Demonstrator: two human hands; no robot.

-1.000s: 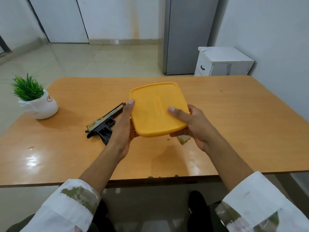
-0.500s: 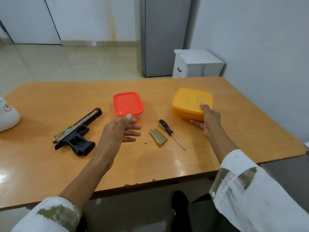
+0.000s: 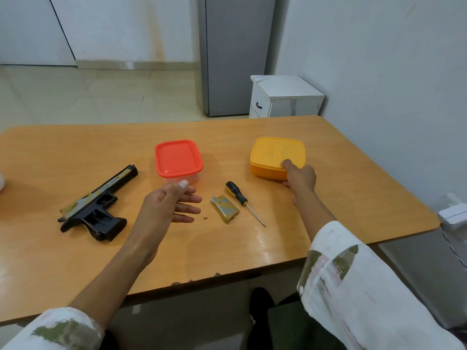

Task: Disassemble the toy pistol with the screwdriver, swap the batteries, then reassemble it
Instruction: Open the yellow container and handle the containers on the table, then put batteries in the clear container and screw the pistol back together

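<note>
Disassembly apparently done: cover (image 3: 225,208) off, just left of the screwdriver (image 3: 237,193); pistol (image 3: 97,207) farther left. My right hand (image 3: 301,177) grips the yellow box (image 3: 274,151) beyond it; my left hand (image 3: 165,207) hovers spread, empty. Batteries unseen; reassembly remains.

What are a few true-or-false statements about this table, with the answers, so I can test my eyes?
1. The right hand grips a corner of the yellow box, whose lid is on. True.
2. The left hand holds the screwdriver. False: the left hand hovers open and holds nothing; the screwdriver lies on the table.
3. The toy pistol lies on the table with no hand on it. True.
4. The red-lidded box stands open. False: its lid is on.
5. A small camouflage cover piece lies beside the screwdriver. True.
</note>
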